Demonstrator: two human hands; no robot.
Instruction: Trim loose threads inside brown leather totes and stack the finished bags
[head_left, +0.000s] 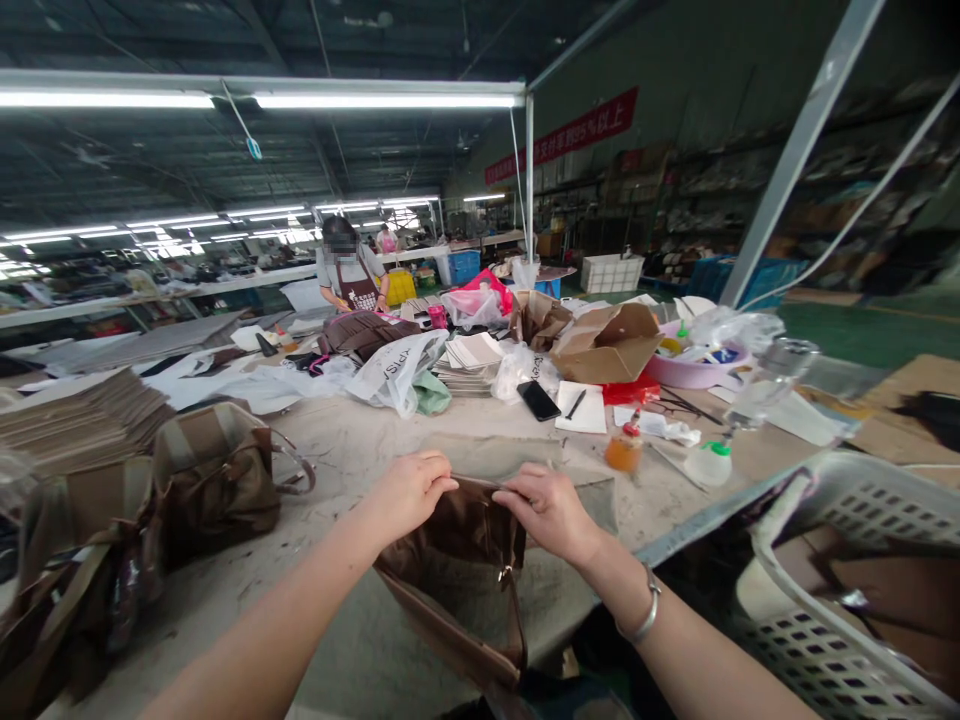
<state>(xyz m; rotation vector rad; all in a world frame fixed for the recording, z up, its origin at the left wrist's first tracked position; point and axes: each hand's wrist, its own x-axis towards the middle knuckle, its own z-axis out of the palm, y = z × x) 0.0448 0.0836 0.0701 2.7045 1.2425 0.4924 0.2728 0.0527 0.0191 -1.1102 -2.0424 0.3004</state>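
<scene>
Watching remotely, I see left hand [411,490] and right hand [551,510] pinching the brown bag [474,522] by its rim, near the counter's [341,435] front edge; apparently rim-straightening, next needing even tension.

At lower centre, the left hand [411,490] and right hand [549,510] hide from us parts of the rim of the open brown fabric bag [435,630]. We see the white perforated plastic basket [814,645] cut off at lower right; we cannot read the left end of the red lettered banner [562,138], upper right of centre.
</scene>
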